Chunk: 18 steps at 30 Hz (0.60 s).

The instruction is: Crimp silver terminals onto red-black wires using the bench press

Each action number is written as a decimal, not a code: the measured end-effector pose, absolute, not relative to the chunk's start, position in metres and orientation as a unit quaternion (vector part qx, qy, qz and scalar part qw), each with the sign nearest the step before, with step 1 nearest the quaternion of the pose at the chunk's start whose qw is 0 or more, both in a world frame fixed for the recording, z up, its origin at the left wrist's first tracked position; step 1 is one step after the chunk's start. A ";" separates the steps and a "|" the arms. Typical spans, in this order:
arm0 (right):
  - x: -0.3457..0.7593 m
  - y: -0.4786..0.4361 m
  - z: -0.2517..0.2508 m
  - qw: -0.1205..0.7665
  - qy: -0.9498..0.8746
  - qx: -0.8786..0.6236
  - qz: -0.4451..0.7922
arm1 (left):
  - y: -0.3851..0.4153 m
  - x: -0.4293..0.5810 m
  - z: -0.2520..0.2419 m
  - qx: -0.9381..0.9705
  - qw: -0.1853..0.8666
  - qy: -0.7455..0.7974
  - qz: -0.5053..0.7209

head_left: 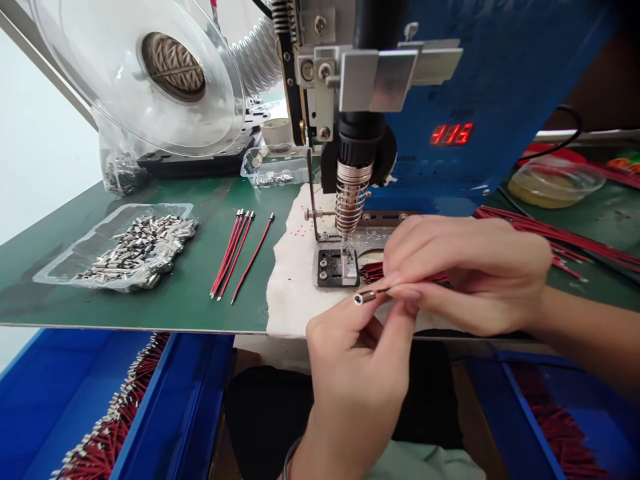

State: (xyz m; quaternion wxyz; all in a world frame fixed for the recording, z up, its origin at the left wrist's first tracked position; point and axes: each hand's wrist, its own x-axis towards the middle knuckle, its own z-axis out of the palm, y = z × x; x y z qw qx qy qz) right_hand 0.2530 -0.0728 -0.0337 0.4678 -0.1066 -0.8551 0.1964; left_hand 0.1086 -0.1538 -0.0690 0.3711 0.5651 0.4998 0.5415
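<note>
My left hand (357,373) is at the table's front edge, its fingers pinched on a small metal sleeve (366,297). My right hand (465,273) comes in from the right, closed around a bundle of red wires (373,271) and pinching one wire end at the sleeve. Both hands meet just in front of a metal fixture block (334,265) that sits under the spring-wrapped tip (351,197) of a blue machine (500,87).
A clear bag of metal sleeves (130,250) lies left on the green table (200,267). Several red wires (240,250) lie beside it. More red wires (565,237) lie right. A clear reel (150,67) stands behind. Blue bins (75,413) of finished wires sit below. The display (451,134) glows red.
</note>
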 end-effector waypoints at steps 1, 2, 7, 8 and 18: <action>0.253 -0.073 -0.034 0.469 -0.854 -0.105 0.201 | -0.154 0.110 -0.070 0.563 0.368 0.499 0.546; 0.252 -0.073 -0.034 0.472 -0.851 -0.103 0.206 | -0.153 0.112 -0.070 0.560 0.368 0.499 0.549; 0.254 -0.074 -0.034 0.501 -0.839 -0.077 0.198 | -0.158 0.114 -0.064 0.539 0.415 0.476 0.557; 0.255 -0.074 -0.034 0.507 -0.837 -0.083 0.188 | -0.160 0.110 -0.063 0.531 0.419 0.476 0.562; 0.273 -0.052 -0.035 0.365 -0.905 -0.219 -0.027 | -0.128 0.016 -0.043 0.565 0.187 0.661 0.456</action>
